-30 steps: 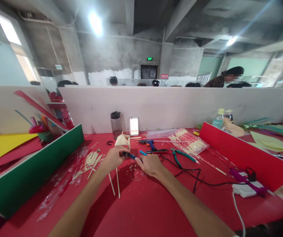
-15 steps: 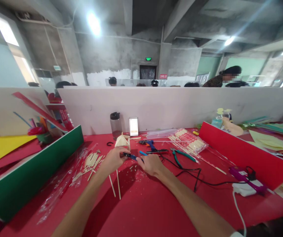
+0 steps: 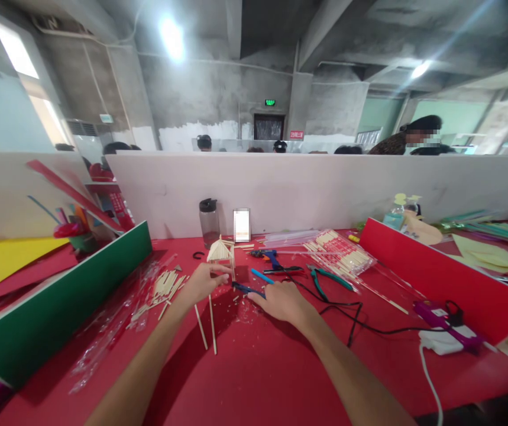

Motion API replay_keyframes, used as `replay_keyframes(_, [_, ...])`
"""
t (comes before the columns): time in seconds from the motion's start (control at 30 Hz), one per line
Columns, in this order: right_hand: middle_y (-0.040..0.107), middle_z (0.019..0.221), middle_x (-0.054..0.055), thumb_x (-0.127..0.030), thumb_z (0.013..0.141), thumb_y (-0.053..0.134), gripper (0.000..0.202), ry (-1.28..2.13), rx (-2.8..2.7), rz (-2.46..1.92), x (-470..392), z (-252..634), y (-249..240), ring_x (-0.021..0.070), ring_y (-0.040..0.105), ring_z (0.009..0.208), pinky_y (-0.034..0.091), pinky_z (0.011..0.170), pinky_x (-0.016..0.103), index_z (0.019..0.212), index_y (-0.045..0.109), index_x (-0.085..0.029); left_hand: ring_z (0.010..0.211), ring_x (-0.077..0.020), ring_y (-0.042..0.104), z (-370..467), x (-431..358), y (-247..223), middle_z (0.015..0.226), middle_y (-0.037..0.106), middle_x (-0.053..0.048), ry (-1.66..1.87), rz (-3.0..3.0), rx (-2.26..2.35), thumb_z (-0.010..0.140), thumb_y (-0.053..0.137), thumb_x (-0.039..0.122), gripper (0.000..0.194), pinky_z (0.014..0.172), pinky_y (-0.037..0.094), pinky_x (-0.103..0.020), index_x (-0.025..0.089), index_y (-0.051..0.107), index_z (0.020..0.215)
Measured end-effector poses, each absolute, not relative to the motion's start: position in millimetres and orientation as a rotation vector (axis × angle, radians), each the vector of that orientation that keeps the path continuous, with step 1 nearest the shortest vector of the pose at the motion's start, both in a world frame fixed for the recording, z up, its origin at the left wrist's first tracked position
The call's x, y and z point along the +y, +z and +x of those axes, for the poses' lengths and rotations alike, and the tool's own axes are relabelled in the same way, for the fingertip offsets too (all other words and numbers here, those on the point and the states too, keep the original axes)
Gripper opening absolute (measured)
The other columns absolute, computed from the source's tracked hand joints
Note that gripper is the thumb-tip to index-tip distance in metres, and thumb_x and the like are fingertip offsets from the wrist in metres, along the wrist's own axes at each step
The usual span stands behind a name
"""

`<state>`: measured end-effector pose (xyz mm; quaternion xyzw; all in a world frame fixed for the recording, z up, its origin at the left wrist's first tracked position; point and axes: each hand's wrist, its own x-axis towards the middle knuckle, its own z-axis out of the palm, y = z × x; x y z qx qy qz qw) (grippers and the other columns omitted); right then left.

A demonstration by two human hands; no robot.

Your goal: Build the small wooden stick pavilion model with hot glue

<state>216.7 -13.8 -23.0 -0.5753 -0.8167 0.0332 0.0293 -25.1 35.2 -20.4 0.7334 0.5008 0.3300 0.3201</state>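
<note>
My right hand [image 3: 282, 300] is closed on a dark blue tool [image 3: 247, 289] low over the red table, its tip pointing left. My left hand [image 3: 204, 283] is beside a small stick structure with a slatted roof [image 3: 220, 251]; its fingers reach right toward the tool's tip, and whether they pinch anything is too small to tell. Two long sticks [image 3: 212, 325] lie below my left hand. A pile of short sticks [image 3: 167, 287] is to the left. Just above my right hand lies a light blue pen-like item [image 3: 262, 276].
A glue gun [image 3: 271, 258], green-handled pliers [image 3: 320, 284] and a black cable are right of centre. A bottle [image 3: 209, 222] and a phone [image 3: 242, 226] stand at the back. Green [image 3: 67, 302] and red [image 3: 440, 278] panels flank the workspace.
The dark blue tool and my right hand have moved slightly right and down, away from my left hand. The fingers of my left hand now show more extended.
</note>
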Motion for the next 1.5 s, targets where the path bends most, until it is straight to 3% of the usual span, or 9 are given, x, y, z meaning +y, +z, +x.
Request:
replay_keyframes(0.23, [0.07,0.103,0.025,-0.064,0.089,0.046,0.067,0.023,-2.388,-1.823,-27.5,203.5,-35.2,0.0369,0.066,0.097,0.049,0.082,0.045,0.111,0.068,-0.006,0.075,-0.0192,0.065,-22.7,35.0,-18.9,0.082,0.071,-0.006,1.033,1.927,1.26,0.074,0.067,0.035,0.023,0.072,0.051,-0.031,0.016,0.072,0.086])
replay_keyframes(0.37, [0.062,0.116,0.03,-0.064,0.079,0.061,0.073,-0.021,-2.366,-1.835,-34.7,191.2,-39.8,0.0409,0.058,0.108,0.048,0.085,0.047,0.118,0.064,-0.003,0.07,-0.0167,0.064,-15.9,29.6,-14.5,0.078,0.067,-0.003,1.081,1.783,1.128,0.073,0.071,0.038,0.027,0.07,0.051,-0.031,0.017,0.063,0.086])
replay_keyframes(0.57, [0.058,0.124,0.028,-0.078,0.07,0.06,0.089,0.136,-2.388,-1.666,-34.3,191.1,-37.0,0.0425,0.051,0.117,0.045,0.089,0.051,0.124,0.061,-0.007,0.071,-0.0158,0.063,-13.9,27.4,-15.3,0.074,0.066,-0.001,1.083,1.709,1.035,0.075,0.072,0.04,0.026,0.072,0.05,-0.029,0.017,0.063,0.081])
replay_keyframes(0.67, [0.061,0.122,0.021,-0.076,0.076,0.056,0.077,0.224,-2.329,-1.466,-25.6,192.7,-33.7,0.0366,0.054,0.117,0.045,0.092,0.045,0.122,0.062,-0.014,0.073,-0.0155,0.062,-12.7,25.6,-15.6,0.077,0.067,-0.002,1.079,1.695,0.987,0.079,0.069,0.04,0.024,0.072,0.05,-0.028,0.017,0.064,0.082])
replay_keyframes(0.8, [0.069,0.105,0.009,-0.05,0.091,0.058,0.039,0.322,-2.166,-1.186,-12.0,190.9,-31.9,0.022,0.064,0.097,0.045,0.084,0.031,0.116,0.062,-0.02,0.072,-0.0141,0.059,-5.7,20.3,-13.5,0.076,0.064,-0.001,1.073,1.721,0.951,0.081,0.067,0.04,0.025,0.071,0.047,-0.027,0.016,0.065,0.082])
replay_keyframes(0.9, [0.07,0.094,0.004,-0.036,0.095,0.055,0.02,0.331,-2.06,-1.103,-7.1,189.8,-34.0,0.0165,0.064,0.084,0.044,0.077,0.025,0.104,0.065,-0.021,0.067,-0.0122,0.053,0.3,17.8,-14.2,0.072,0.059,0.0,1.05,1.754,0.941,0.081,0.068,0.042,0.027,0.065,0.043,-0.024,0.015,0.062,0.081])
replay_keyframes(1.1, [0.07,0.089,0.003,-0.03,0.098,0.05,0.02,0.252,-2.061,-1.084,-8.2,192.9,-34.8,0.0147,0.062,0.08,0.04,0.076,0.023,0.096,0.068,-0.021,0.064,-0.0107,0.047,3.2,17.1,-16.1,0.07,0.054,0.002,0.998,1.79,0.931,0.082,0.066,0.045,0.03,0.062,0.037,-0.023,0.016,0.06,0.082])
replay_keyframes(1.5, [0.065,0.079,0.002,-0.028,0.095,0.049,0.022,0.201,-2.088,-1.001,-10.7,195.3,-31.0,0.0127,0.057,0.071,0.039,0.071,0.022,0.085,0.066,-0.019,0.068,-0.0108,0.048,1.4,15.5,-18.7,0.074,0.054,0.002,0.943,1.636,0.816,0.084,0.066,0.043,0.029,0.065,0.038,-0.023,0.016,0.055,0.083])
